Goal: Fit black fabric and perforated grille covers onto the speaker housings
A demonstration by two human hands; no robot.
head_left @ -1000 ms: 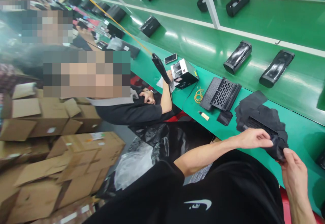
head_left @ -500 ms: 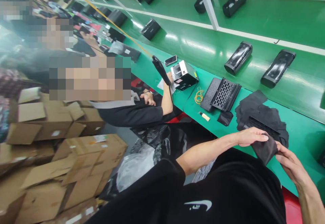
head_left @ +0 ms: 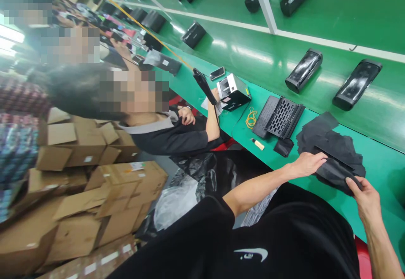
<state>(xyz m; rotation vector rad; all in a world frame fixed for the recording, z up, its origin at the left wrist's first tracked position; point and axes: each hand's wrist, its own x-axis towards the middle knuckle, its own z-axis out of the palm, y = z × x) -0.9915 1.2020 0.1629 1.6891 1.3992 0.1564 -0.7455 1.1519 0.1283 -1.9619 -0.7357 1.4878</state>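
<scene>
Stretched between my two hands is a piece of thin black cloth (head_left: 337,176), above the near edge of the green bench. My left hand (head_left: 307,164) pinches its left end, and my right hand (head_left: 365,192) grips the right end with the thumb on top. Just beyond lies a spread pile of black cloth pieces (head_left: 319,128). To the left of the pile sit a black perforated plastic housing (head_left: 284,116) and a flat dark panel (head_left: 264,116), with a small folded black piece (head_left: 284,147) in front.
On the bench are a cream-capped small tool (head_left: 257,144), yellow cord (head_left: 251,118), a boxy machine (head_left: 234,92) and a phone (head_left: 217,73). Black speaker bodies (head_left: 304,70) stand on the green line behind. A co-worker (head_left: 177,131) sits left; cardboard boxes (head_left: 126,194) fill the floor.
The cloth was bunched and hanging between my hands; now it is spread out lengthwise. My right hand has moved a little to the right and turned, thumb on top. The view has shifted slightly.
</scene>
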